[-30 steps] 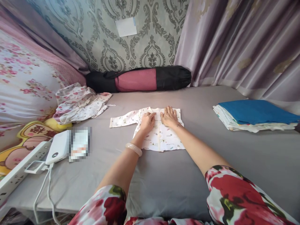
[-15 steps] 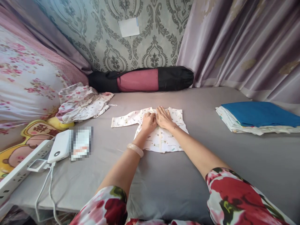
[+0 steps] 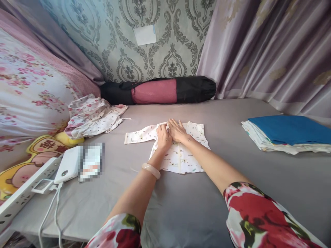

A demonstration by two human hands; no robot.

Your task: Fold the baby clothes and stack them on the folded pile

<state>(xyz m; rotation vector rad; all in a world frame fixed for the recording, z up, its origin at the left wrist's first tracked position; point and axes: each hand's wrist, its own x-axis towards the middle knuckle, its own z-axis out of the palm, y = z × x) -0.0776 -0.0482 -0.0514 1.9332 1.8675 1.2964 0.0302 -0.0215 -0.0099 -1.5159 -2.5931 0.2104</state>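
A small white baby shirt (image 3: pixel 191 160) with tiny prints and a buttoned front lies spread on the grey sheet. One long sleeve reaches out to the left; on the right no sleeve shows stretched out. My left hand (image 3: pixel 163 137), with a pale bangle on its wrist, rests near the left shoulder with its fingers curled onto the cloth. Close beside it, my right hand (image 3: pixel 178 131) lies flat on the upper chest, fingers stretched forward. The two hands touch or overlap at the thumbs, and they hide part of the collar.
Folded cloths, blue on top (image 3: pixel 289 129), lie at the right. Crumpled printed clothing (image 3: pixel 95 117) sits at the far left. Nearer are a white power bank (image 3: pixel 67 164), cables and a power strip (image 3: pixel 26 184). A rolled black and pink bag (image 3: pixel 155 91) lies along the wall.
My right hand has slid slightly left across the shirt, closer over my left hand. My left hand stays at the left shoulder. The whole view has shifted a little.
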